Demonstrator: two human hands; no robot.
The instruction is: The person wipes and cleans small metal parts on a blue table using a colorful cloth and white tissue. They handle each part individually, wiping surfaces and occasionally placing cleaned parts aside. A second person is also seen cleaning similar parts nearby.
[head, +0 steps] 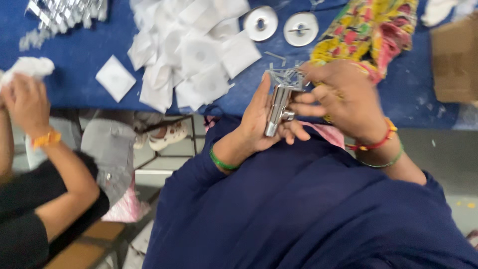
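Hands over lap: left hand [261,117] fingers cradle shiny chrome metal tap fitting [278,105] upright, right hand [343,102] fingers pinch its 12 o'clock end, steadying.

Counts: one chrome tap fitting [278,107], two round white flange discs [261,23] [300,29], one brown cardboard box [454,59], one loose white square packet [115,77] off to the side of one heap of white packets [191,50] too overlapped to count. One cluster of shiny metal parts [67,12] at the far table edge, also too blurred to count; one patterned yellow-red cloth [371,30]. Hands: two of the wearer's own, left hand [261,119] and right hand [343,99], plus one co-worker's hand [27,102] with one white wad [30,67]; bangles: one green on the left wrist, two on the right.
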